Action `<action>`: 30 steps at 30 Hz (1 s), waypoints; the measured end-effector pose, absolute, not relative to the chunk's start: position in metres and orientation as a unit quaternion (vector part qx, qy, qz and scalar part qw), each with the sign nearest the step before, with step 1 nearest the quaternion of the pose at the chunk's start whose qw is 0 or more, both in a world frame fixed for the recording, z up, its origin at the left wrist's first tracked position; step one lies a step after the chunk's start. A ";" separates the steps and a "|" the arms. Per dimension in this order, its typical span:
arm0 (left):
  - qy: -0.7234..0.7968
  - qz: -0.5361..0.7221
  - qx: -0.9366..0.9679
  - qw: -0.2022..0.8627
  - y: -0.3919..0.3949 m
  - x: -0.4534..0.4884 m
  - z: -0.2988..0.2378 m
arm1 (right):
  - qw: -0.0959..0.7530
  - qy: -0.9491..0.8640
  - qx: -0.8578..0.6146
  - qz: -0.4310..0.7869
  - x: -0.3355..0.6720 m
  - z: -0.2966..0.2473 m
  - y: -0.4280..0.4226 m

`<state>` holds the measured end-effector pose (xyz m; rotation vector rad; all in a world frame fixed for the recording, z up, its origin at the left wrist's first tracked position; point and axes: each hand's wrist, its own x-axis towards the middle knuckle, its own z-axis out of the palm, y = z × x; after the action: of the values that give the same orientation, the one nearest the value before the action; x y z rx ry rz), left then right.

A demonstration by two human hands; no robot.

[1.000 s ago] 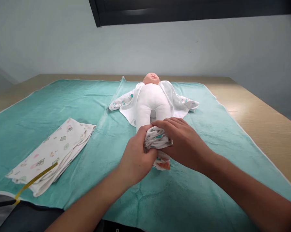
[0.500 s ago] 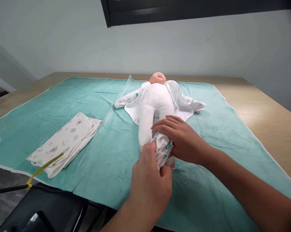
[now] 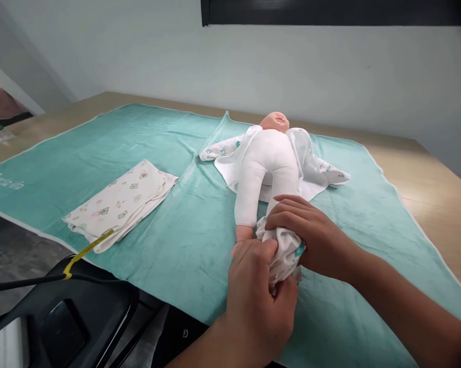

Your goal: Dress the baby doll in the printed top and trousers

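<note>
A baby doll [image 3: 271,153] with a white cloth body lies on its back, head at the far side and feet towards me. An unfastened white baby jacket [image 3: 230,167] is spread beneath it, with its arms in the printed sleeves. Bunched white printed baby pants [image 3: 286,250] surround the doll's foot on the right side. My left hand [image 3: 259,291] pinches the near edge of this cloth. My right hand [image 3: 310,232] grips its far right side, fingers over the doll's lower leg. The doll's other foot is bare, just beyond my left hand.
A folded printed cloth [image 3: 123,202] lies to the left on the green blanket [image 3: 169,135], which covers much of the wooden table [image 3: 425,194]. At lower left stands a black chair [image 3: 96,306] with dark and white devices on it. A cable with a yellow tie [image 3: 85,255] crosses there.
The view has shifted, so the doll and folded cloth sit differently in frame. Both hands keep hold of the bunched pants at the doll's foot, and the cloth's folds have changed slightly.
</note>
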<state>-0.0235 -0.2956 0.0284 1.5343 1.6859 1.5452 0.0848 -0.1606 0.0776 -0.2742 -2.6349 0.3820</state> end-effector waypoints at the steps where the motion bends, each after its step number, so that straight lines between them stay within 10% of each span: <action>1: 0.596 0.567 0.522 0.224 -0.296 -0.023 0.029 | 0.240 -0.954 -0.104 0.143 0.085 0.076 -0.159; 11: 0.483 0.683 0.301 0.458 -0.283 -0.025 0.044 | 0.249 -0.937 -0.191 0.154 0.086 0.075 -0.163; 19: 0.514 0.590 0.604 0.151 -0.297 -0.017 0.019 | 0.164 -0.964 -0.178 0.113 0.092 0.077 -0.163; 24: 0.557 0.584 0.568 0.163 -0.298 -0.019 0.019 | 0.026 -0.963 -0.125 0.237 0.112 0.119 -0.132; 30: 0.571 0.573 0.559 0.184 -0.299 -0.021 0.017 | 0.048 -0.971 -0.073 0.223 0.055 0.118 -0.100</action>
<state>-0.0210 -0.2991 0.0171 1.5766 1.6086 1.6143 0.0551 -0.1003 0.1179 -0.2237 -2.9602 0.6808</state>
